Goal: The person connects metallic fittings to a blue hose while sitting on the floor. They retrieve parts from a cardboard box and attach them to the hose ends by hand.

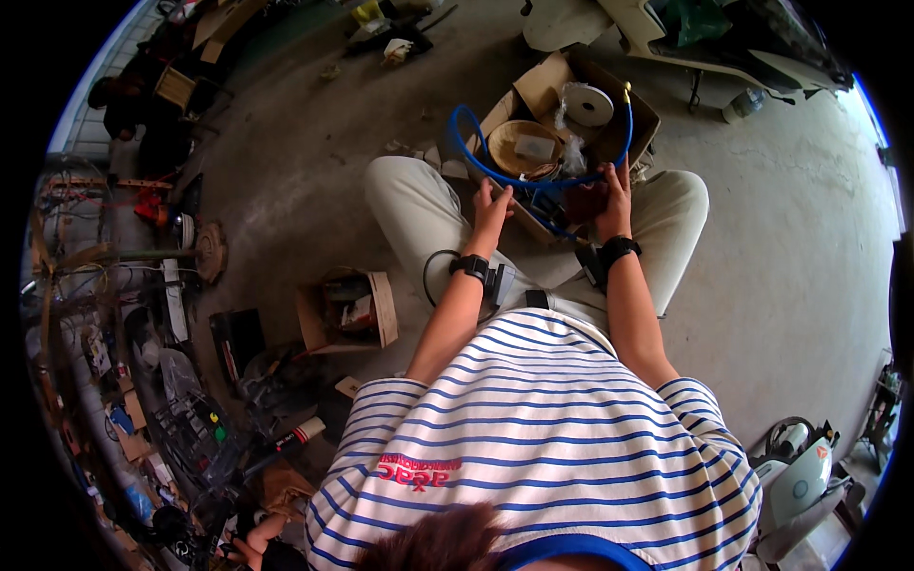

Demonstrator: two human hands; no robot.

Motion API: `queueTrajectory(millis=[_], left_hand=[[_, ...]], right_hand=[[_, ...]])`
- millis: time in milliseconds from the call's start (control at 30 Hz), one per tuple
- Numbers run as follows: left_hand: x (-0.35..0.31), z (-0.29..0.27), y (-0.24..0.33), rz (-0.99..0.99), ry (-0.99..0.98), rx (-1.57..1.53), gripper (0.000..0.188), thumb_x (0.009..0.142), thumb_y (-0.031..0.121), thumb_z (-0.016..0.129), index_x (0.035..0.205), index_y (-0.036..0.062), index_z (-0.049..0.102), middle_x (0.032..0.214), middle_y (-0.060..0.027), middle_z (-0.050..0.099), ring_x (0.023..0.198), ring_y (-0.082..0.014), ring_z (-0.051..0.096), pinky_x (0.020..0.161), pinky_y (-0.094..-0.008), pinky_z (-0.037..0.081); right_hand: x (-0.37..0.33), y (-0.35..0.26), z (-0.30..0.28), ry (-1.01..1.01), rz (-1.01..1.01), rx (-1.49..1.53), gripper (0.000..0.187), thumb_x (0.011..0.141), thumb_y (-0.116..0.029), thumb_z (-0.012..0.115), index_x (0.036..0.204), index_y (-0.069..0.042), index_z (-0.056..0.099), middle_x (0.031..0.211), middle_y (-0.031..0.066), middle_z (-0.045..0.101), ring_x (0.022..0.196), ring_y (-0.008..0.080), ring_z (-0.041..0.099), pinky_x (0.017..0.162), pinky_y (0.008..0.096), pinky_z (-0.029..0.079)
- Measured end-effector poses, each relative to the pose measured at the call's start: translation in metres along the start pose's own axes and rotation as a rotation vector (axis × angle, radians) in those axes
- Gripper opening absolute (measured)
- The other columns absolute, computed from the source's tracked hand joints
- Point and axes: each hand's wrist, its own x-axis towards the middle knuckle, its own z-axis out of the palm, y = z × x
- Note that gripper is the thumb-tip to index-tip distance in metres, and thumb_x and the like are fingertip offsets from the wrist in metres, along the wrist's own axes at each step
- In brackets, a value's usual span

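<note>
A bright blue hose (522,182) curves in a wide loop between my hands, over an open cardboard box. Its free end, with a brass-coloured fitting (626,88), points up on the right. My right hand (615,202) is closed around the hose below that fitting. The fingers of my left hand (489,206) pinch the hose at the box's near left side. Beside my right hand is a dark red object (585,202); whether it touches the hand I cannot tell. Both wrists wear black straps with small devices.
The cardboard box (644,118) between my knees holds a white spool (586,106), a round woven basket (505,135) and clear plastic wrapping. A smaller cardboard box (385,306) stands left of me. Clutter lines the left side; a scooter-like vehicle (609,21) stands at the far right.
</note>
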Motion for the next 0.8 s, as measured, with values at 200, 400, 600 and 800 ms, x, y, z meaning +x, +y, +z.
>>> queueTrajectory(millis=[200,400,600,800], left_hand=[[-0.003,0.001,0.003,-0.076,-0.223,-0.168,0.067,0.086,0.027,0.054,0.139,0.0089,0.017,0.128,-0.0061,0.04,0.099,-0.016,0.055,0.076,-0.0281,0.044],[-0.006,-0.004,0.02,-0.116,-0.223,-0.534,0.074,0.085,0.037,0.054,0.141,0.0189,0.009,0.146,-0.0066,0.01,0.132,-0.0311,0.016,0.094,-0.0371,0.034],[-0.011,-0.002,0.021,0.009,-0.288,-0.159,0.07,0.078,0.055,0.056,0.135,0.0227,0.031,0.141,-0.0286,0.001,0.129,-0.0348,0.023,0.101,-0.0382,0.025],[-0.009,0.001,0.012,0.137,-0.14,0.229,0.062,0.072,0.06,0.059,0.122,0.0248,0.05,0.138,-0.0334,-0.007,0.132,-0.0347,0.013,0.102,-0.037,0.024]], right_hand=[[0.001,0.008,0.0,-0.165,0.053,-0.124,0.046,0.085,-0.007,0.056,0.128,-0.009,0.042,0.085,-0.0015,0.058,0.073,0.0074,0.054,0.063,0.0227,0.048],[-0.008,0.017,0.004,-0.412,0.202,-0.324,0.031,0.084,-0.01,0.058,0.113,-0.005,0.051,0.094,0.0,0.058,0.091,0.0083,0.052,0.079,0.0205,0.04],[-0.01,0.02,0.001,-0.557,0.221,-0.558,0.027,0.083,-0.009,0.059,0.109,-0.003,0.056,0.089,-0.0013,0.06,0.081,0.0061,0.054,0.074,0.0203,0.042],[-0.018,0.032,-0.002,-0.741,0.373,-0.78,0.017,0.082,-0.014,0.061,0.097,-0.006,0.061,0.079,-0.0022,0.059,0.07,0.006,0.053,0.064,0.0223,0.044]])
